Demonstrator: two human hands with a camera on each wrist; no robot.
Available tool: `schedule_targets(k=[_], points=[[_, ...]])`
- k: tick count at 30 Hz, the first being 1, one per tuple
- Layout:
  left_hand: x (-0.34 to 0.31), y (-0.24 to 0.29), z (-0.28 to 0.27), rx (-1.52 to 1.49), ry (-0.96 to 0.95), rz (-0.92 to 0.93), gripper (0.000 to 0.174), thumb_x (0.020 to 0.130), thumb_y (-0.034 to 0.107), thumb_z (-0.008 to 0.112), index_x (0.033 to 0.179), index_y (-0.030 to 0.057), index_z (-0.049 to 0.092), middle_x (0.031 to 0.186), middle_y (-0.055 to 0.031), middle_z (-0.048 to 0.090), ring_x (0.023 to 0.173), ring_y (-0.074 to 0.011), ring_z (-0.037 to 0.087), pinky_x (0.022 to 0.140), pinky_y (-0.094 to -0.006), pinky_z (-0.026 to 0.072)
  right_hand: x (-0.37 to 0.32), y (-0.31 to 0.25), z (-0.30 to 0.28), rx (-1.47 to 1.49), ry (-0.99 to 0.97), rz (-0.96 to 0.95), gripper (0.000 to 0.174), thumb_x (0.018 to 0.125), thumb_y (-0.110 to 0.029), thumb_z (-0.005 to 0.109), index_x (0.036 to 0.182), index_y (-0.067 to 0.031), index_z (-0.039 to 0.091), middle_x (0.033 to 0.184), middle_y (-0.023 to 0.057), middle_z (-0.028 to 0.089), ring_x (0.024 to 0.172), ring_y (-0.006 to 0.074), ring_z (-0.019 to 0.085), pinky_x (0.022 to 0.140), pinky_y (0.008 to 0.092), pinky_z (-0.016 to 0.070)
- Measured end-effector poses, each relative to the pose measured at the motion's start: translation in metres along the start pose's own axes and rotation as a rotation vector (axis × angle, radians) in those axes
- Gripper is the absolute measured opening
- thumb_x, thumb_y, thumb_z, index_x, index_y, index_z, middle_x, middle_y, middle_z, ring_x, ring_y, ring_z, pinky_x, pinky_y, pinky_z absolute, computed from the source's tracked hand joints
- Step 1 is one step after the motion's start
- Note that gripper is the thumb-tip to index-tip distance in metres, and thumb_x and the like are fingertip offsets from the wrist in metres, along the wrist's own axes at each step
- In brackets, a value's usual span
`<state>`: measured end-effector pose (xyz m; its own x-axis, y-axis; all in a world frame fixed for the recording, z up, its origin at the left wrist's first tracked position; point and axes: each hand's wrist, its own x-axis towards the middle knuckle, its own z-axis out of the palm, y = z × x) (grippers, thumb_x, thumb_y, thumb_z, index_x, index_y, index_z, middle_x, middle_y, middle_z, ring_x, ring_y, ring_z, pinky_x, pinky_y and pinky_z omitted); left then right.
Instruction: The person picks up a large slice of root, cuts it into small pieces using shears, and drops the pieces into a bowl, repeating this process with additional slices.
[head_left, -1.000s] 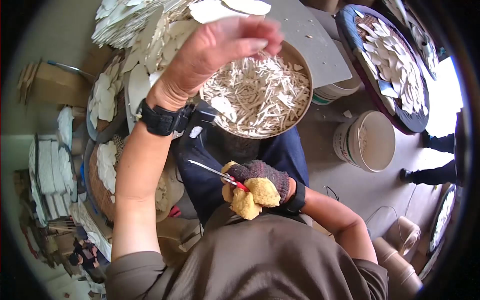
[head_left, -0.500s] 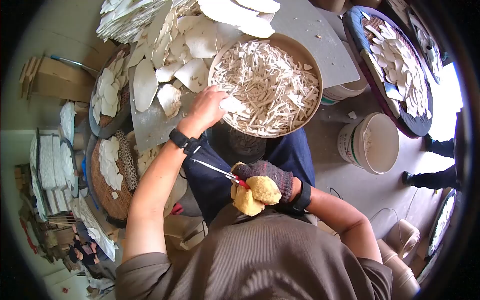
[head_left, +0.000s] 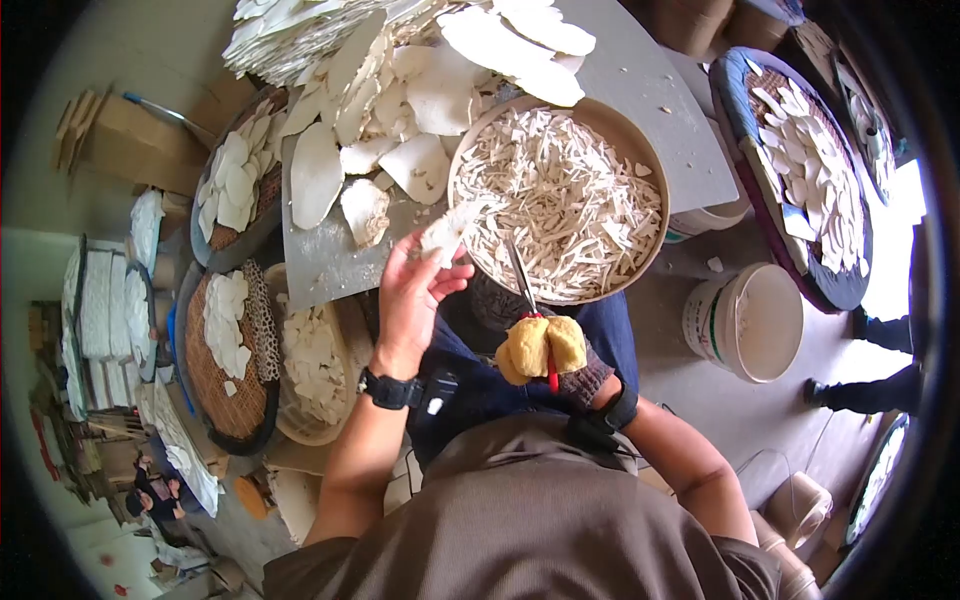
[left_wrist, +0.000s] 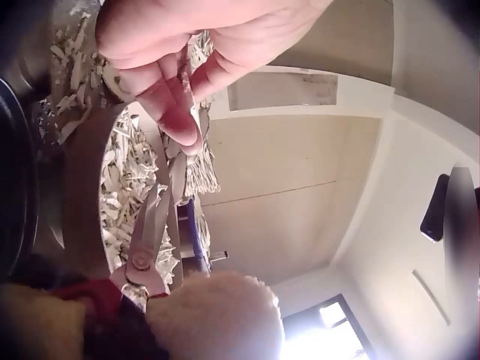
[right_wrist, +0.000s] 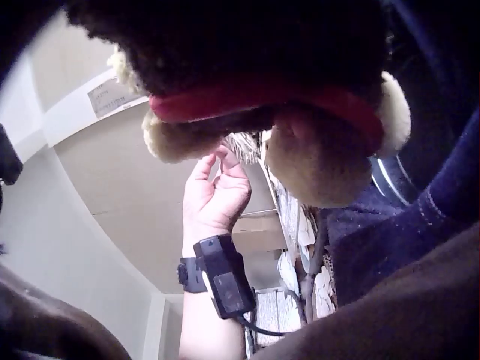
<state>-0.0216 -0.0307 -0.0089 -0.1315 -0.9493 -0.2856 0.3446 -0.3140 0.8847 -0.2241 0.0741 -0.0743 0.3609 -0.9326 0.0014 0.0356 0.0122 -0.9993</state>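
Observation:
My bare left hand (head_left: 408, 305) pinches a thin, flat off-white slice (head_left: 447, 232) at the near left rim of a round bowl (head_left: 657, 240), which is heaped with cut pale strips (head_left: 565, 190). On my right hand (head_left: 588, 384) is a dark knitted glove with yellow padding (head_left: 540, 348) about the fingers. That hand grips red-handled scissors (head_left: 522, 268), blades pointing up toward the bowl. From the left wrist, the scissors' blades (left_wrist: 150, 232) show just below the pinching fingertips. Red handles (right_wrist: 225, 103) lie inside the padded grip in the right wrist view.
Large pale slices (head_left: 317, 175) are piled on the grey table (head_left: 640, 100) left of and behind the bowl. A white bucket (head_left: 745, 325) stands on the floor at right. Round trays of slices (head_left: 815, 185) stand at both sides. Another person's legs (head_left: 870, 390) show far right.
My left hand came down from over the bowl, picked up a slice at its left rim, then drew it slightly nearer. My right hand has swung the scissors from pointing left to pointing up at the bowl.

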Motion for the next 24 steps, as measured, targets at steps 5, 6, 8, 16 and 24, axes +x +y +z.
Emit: schedule_targets(k=[5, 6, 8, 16, 24], points=[[-0.018, -0.006, 0.008, -0.012, 0.045, 0.008, 0.037, 0.089, 0.015, 0.059, 0.121, 0.0002, 0.047, 0.099, -0.0192, 0.065, 0.078, -0.0224, 0.068, 0.066, -0.0278, 0.0559, -0.002, 0.078, 0.002, 1.322, -0.161, 0.242, 0.037, 0.095, -0.026, 0.047, 0.125, -0.0043, 0.046, 0.12, 0.0101, 0.056, 0.112, 0.0227, 0.054, 0.1, 0.0367, 0.0405], [-0.018, -0.013, 0.003, -0.027, 0.006, 0.018, 0.037, 0.09, 0.017, 0.059, 0.121, 0.0005, 0.046, 0.098, -0.0189, 0.065, 0.078, -0.0218, 0.068, 0.065, -0.0276, 0.0557, -0.004, 0.094, -0.005, 1.259, -0.145, 0.288, 0.04, 0.094, -0.029, 0.047, 0.127, -0.0058, 0.045, 0.123, 0.0093, 0.054, 0.115, 0.0222, 0.052, 0.102, 0.0368, 0.0382], [-0.019, -0.027, -0.001, -0.05, 0.015, 0.06, 0.033, 0.092, 0.016, 0.057, 0.119, 0.0018, 0.044, 0.098, -0.0189, 0.065, 0.077, -0.0216, 0.068, 0.064, -0.0278, 0.0557, -0.012, 0.139, -0.024, 1.256, -0.079, 0.374, 0.047, 0.092, -0.035, 0.049, 0.131, -0.009, 0.042, 0.127, 0.0075, 0.051, 0.12, 0.0213, 0.048, 0.106, 0.0371, 0.0335], [-0.025, -0.038, -0.01, -0.093, 0.065, 0.039, 0.029, 0.09, 0.016, 0.059, 0.11, 0.0013, 0.044, 0.095, -0.015, 0.064, 0.075, -0.0226, 0.068, 0.061, -0.0289, 0.0563, 0.0, 0.113, -0.011, 0.125, -0.168, 0.325, 0.048, 0.084, -0.035, 0.059, 0.124, -0.0111, 0.047, 0.117, 0.0062, 0.056, 0.113, 0.0206, 0.052, 0.1, 0.0362, 0.0384], [-0.03, -0.026, -0.008, -0.009, 0.065, 0.042, 0.036, 0.089, 0.011, 0.058, 0.122, 0.0025, 0.045, 0.102, -0.0196, 0.064, 0.076, -0.0257, 0.068, 0.064, -0.0302, 0.0572, -0.005, 0.047, 0.004, 0.63, -0.133, 0.274, 0.035, 0.092, -0.027, 0.046, 0.122, -0.0099, 0.05, 0.117, 0.0066, 0.058, 0.112, 0.023, 0.052, 0.097, 0.0365, 0.0396]])
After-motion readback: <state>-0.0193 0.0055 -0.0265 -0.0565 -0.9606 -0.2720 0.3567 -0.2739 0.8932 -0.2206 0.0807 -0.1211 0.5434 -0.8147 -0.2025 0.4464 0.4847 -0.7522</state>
